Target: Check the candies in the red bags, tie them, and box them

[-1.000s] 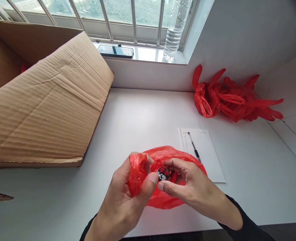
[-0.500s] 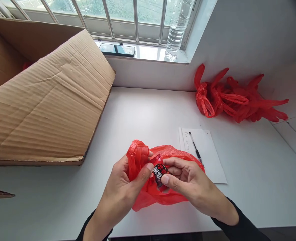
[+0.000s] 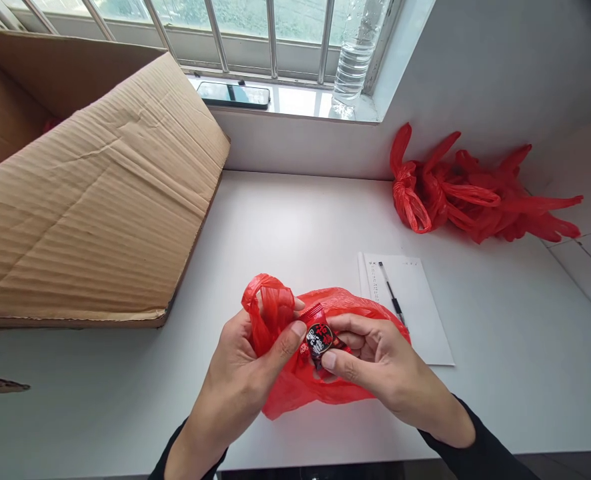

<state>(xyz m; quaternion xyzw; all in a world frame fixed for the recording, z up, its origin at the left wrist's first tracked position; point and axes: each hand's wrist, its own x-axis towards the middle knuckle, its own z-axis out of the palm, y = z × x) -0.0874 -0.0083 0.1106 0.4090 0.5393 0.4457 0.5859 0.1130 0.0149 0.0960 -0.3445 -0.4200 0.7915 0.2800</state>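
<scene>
My left hand (image 3: 250, 380) is closed around the gathered top of a red plastic bag (image 3: 300, 393), and its thumb tip touches a small wrapped candy. That candy (image 3: 319, 339) has a red wrapper with a crimped edge and a round black label with red and white characters. Thumb and fingers of my right hand (image 3: 380, 363) pinch the candy from the right, just over the bag. The bag lies on the white table beneath both hands, its body spread toward the right. What is inside the bag is hidden.
A large open cardboard box (image 3: 95, 193) stands at the left. Several knotted red bags (image 3: 475, 190) lie along the wall at the back right. Beside my right hand is a notebook (image 3: 420, 313) with a pen (image 3: 390, 292). A phone (image 3: 233, 95) and a water bottle (image 3: 351, 70) are on the windowsill.
The gathered bag top in my left hand has shifted slightly left and opened into a loop. The candy has turned a little, showing its label more squarely. Both hands stay nearly in place.
</scene>
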